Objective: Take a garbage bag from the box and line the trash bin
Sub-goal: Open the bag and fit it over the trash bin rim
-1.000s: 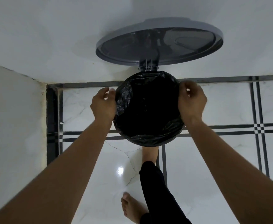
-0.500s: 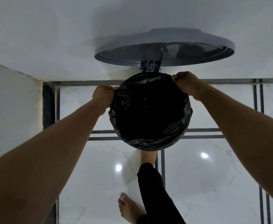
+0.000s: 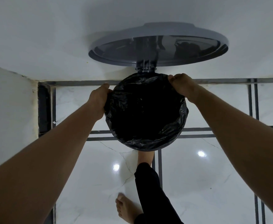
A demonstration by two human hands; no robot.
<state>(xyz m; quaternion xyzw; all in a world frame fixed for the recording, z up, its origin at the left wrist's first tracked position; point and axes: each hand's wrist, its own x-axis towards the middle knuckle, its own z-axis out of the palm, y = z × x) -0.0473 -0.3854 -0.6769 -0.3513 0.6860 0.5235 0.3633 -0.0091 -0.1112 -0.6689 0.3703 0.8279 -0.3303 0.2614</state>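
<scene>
Both hands grip the garbage bag [image 3: 146,110], already inside the trash bin [image 3: 150,148]: left hand [image 3: 99,98] pinching the left edge, right hand [image 3: 182,85] the back-right; best fold the film evenly over the rim near the lid [image 3: 158,44] hinge

No text, label, brand, number or sign can be read on anything in view.

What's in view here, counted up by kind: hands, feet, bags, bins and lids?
Hands: 2, the left hand and the right hand, both gripping the bag's edge
Feet: 2, one bare foot on the floor and one foot at the bin's base
Garbage bag: 1, black
Trash bin: 1, hidden under the bag
Lid: 1, grey, open
Total: 7
</scene>
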